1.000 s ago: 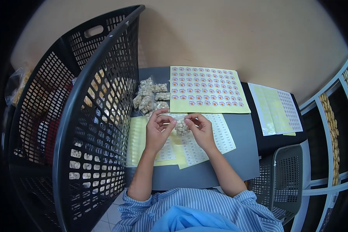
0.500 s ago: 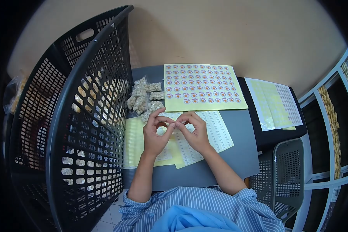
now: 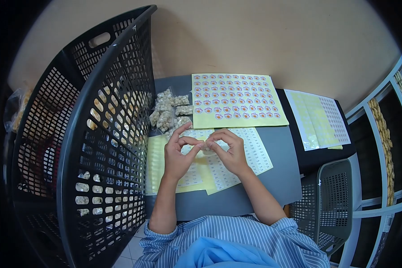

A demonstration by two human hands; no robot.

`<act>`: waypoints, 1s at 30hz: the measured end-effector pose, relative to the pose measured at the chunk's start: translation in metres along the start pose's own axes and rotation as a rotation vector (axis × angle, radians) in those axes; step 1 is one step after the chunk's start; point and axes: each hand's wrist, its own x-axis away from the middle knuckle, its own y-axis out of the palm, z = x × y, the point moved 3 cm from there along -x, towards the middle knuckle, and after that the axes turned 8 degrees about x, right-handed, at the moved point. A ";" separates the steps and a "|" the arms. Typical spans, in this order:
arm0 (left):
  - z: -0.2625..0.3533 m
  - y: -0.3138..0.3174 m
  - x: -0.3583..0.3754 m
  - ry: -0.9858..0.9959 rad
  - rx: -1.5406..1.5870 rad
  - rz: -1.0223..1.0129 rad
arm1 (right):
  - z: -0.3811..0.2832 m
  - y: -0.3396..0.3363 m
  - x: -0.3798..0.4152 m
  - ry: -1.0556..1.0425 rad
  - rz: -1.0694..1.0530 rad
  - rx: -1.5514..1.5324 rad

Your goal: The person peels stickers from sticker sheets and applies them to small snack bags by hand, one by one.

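Observation:
My left hand and my right hand meet fingertip to fingertip above the sticker sheets. Between them, both pinch a small clear packet with pale pieces inside; it is partly hidden by the fingers. Under my hands lie a white sheet of small printed labels and a yellowish sheet. Beyond them a yellow-edged sheet of round red-and-white stickers rests on the grey table. Several clear packets of pale pieces are heaped left of that sheet.
A big dark perforated basket holding packets rises at the left. More sticker sheets lie on a black surface at the right. Below them stands a grey-green basket, and a metal rack is at the far right.
The whole view has shifted slightly. My fingertips have moved a little, and more of the small packet shows below them.

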 end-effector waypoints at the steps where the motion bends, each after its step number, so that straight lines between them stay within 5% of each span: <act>1: 0.001 -0.001 0.000 -0.060 0.039 0.001 | 0.000 -0.001 -0.001 0.006 -0.011 -0.012; 30: 0.000 -0.009 -0.002 -0.108 0.050 -0.102 | 0.017 0.002 0.000 -0.006 -0.176 -0.053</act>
